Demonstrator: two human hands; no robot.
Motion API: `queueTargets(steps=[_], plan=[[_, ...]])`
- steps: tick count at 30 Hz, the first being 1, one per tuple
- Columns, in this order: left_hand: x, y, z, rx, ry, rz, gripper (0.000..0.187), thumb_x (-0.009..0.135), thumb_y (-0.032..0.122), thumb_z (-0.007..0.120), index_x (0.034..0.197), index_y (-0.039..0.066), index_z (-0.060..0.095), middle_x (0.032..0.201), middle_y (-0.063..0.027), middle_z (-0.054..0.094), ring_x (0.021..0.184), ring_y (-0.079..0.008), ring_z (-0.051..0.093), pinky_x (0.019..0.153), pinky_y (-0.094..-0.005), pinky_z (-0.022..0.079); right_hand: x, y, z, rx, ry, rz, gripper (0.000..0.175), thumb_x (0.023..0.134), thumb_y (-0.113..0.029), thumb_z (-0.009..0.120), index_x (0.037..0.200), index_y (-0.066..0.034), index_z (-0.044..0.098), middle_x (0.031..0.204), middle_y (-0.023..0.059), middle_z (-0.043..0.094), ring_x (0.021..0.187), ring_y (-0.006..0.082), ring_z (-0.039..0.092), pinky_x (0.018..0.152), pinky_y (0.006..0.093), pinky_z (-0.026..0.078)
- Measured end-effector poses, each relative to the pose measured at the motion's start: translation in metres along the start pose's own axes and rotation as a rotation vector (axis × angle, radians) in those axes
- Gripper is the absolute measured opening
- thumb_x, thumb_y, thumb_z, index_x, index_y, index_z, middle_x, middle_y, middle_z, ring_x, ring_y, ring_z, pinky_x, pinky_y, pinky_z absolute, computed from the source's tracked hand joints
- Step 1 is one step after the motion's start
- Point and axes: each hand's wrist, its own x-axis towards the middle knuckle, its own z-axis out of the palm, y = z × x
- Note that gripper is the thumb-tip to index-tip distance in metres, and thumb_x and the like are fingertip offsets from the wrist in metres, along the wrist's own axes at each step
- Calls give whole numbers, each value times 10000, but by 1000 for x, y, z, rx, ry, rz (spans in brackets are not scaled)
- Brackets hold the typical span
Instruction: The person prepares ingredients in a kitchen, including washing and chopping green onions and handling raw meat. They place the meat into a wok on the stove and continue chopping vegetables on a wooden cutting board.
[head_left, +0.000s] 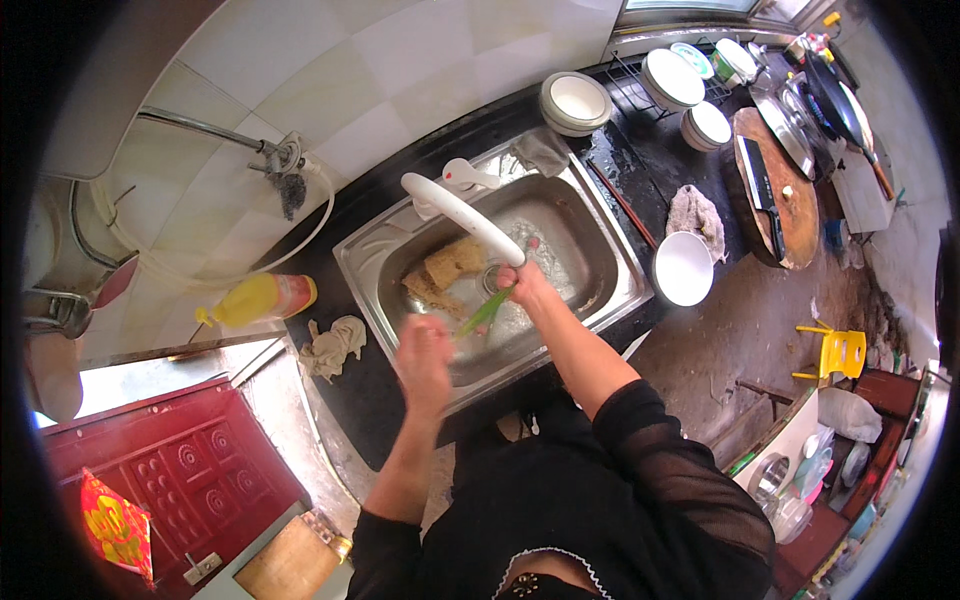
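My right hand (528, 283) is closed around a green stalk vegetable, likely scallion (486, 310), just below the tip of the white faucet spout (469, 219). The green leaves point down and left over the stainless steel sink (592, 247). My left hand (425, 356), blurred, hovers over the sink's near left part, close to the leaf tips; whether it holds anything is unclear. Pieces of tan loofah sponge (456, 261) lie in the basin left of the spout. Splashing water (551, 266) shows on the basin floor.
Right of the sink are red-brown chopsticks (621, 204), a white bowl (682, 268), a cloth (694, 212) and a cleaver (759, 187) on a round wooden cutting board (799, 214). Stacked bowls (576, 103) stand behind. A yellow bottle (262, 298) and a rag (334, 346) are left.
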Motion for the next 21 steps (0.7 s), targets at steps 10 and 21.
queueTargets(steps=[10, 21], plan=[[44, -22, 15, 248, -163, -70, 152, 891, 173, 655, 949, 34, 629, 877, -32, 608, 764, -105, 571, 659, -244, 470, 33, 4, -30, -1571, -46, -887, 281, 928, -245, 611, 1172, -106, 592, 938, 79, 667, 910, 187, 629, 863, 330, 487], [91, -60, 133, 456, -530, 387, 248, 975, 257, 500, 1118, 70, 580, 1019, -192, 592, 1013, -434, 564, 851, -502, 462, -104, -67, -13, -878, -285, -719, 289, 925, -202, 531, 1083, -3, 670, 981, 101, 691, 921, 187, 652, 811, 328, 512]])
